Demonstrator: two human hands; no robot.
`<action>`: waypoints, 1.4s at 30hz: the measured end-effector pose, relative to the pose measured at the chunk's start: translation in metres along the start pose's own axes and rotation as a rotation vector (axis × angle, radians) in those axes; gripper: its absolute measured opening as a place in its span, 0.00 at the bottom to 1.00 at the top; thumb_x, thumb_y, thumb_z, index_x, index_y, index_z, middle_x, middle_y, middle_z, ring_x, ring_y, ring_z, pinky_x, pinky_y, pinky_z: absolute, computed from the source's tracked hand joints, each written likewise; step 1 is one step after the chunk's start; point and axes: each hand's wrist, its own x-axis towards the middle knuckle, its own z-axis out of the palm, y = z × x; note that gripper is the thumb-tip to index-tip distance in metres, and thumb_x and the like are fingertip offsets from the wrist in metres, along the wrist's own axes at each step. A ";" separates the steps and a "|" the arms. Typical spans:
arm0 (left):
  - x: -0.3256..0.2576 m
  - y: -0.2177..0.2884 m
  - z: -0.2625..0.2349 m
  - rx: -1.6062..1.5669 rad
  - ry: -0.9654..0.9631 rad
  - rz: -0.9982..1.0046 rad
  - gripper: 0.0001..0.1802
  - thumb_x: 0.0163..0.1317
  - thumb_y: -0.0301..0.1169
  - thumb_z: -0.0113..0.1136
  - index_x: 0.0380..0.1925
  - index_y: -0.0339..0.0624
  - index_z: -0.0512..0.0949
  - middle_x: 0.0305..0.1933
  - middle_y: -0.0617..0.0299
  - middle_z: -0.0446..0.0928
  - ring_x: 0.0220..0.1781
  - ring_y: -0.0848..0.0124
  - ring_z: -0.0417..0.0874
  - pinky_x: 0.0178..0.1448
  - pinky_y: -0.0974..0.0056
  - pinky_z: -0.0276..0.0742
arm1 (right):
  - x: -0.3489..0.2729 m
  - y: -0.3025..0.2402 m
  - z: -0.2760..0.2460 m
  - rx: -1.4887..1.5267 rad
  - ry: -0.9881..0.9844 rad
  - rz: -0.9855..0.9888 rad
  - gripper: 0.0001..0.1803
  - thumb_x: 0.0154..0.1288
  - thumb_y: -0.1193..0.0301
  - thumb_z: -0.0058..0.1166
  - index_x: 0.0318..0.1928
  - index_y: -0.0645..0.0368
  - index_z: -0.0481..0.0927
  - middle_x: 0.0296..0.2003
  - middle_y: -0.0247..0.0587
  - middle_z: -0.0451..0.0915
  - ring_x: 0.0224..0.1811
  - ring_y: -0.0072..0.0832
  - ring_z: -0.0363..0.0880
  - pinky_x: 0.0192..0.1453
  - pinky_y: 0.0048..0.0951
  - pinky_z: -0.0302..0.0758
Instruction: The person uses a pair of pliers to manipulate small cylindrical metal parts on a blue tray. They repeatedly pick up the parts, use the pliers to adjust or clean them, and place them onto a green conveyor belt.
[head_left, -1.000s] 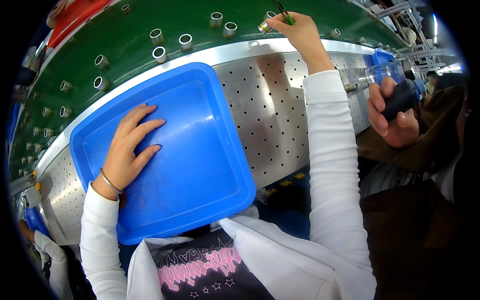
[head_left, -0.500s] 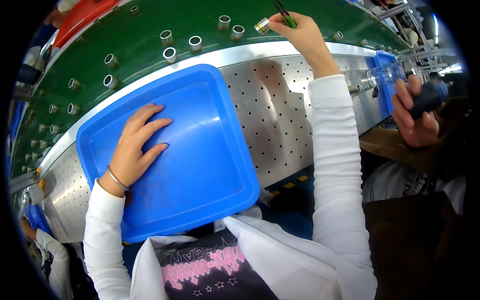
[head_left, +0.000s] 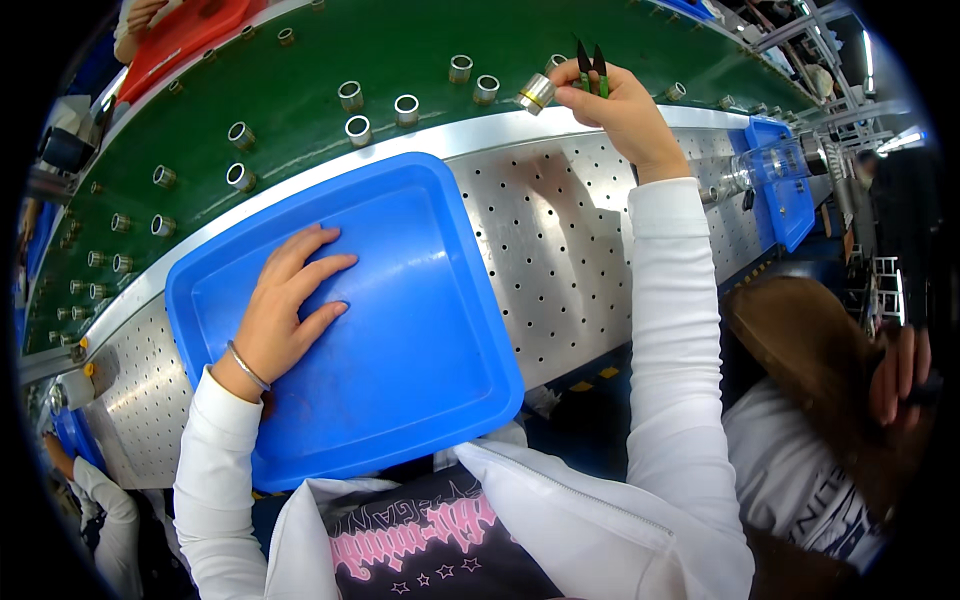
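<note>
In my right hand [head_left: 635,118], held over the far edge of the work surface, is a short metal sleeve [head_left: 537,95] with a yellow band, pinched at its end by thumb and fingers. The same hand also keeps hold of small snips [head_left: 591,68], their dark blades pointing up and their green handles in the palm. My left hand [head_left: 280,310] rests open in a blue plastic tray [head_left: 425,335], fingers spread and nothing in them. No parts show in the tray. Several metal sleeves [head_left: 406,110] stand on the green belt beyond it.
The green belt [head_left: 400,45] curves past a perforated metal worktop [head_left: 545,270]. A red tray [head_left: 190,40] lies at the far left, near another person's hand. To the right are a clear cylinder [head_left: 770,166], another blue tray [head_left: 795,212] and a person with long hair [head_left: 800,350].
My view has shifted, so the tray and belt sit lower in it. My right hand still grips the sleeve and snips, the sleeve now turned differently. The co-worker at right has moved lower in view.
</note>
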 end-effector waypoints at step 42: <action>-0.010 -0.001 -0.002 0.016 0.021 0.011 0.25 0.46 0.30 0.66 0.49 0.45 0.75 0.62 0.52 0.65 0.66 0.50 0.61 0.68 0.53 0.56 | -0.044 -0.019 -0.038 0.180 0.226 -0.130 0.12 0.56 0.67 0.62 0.38 0.59 0.82 0.23 0.23 0.74 0.22 0.11 0.61 0.25 0.16 0.55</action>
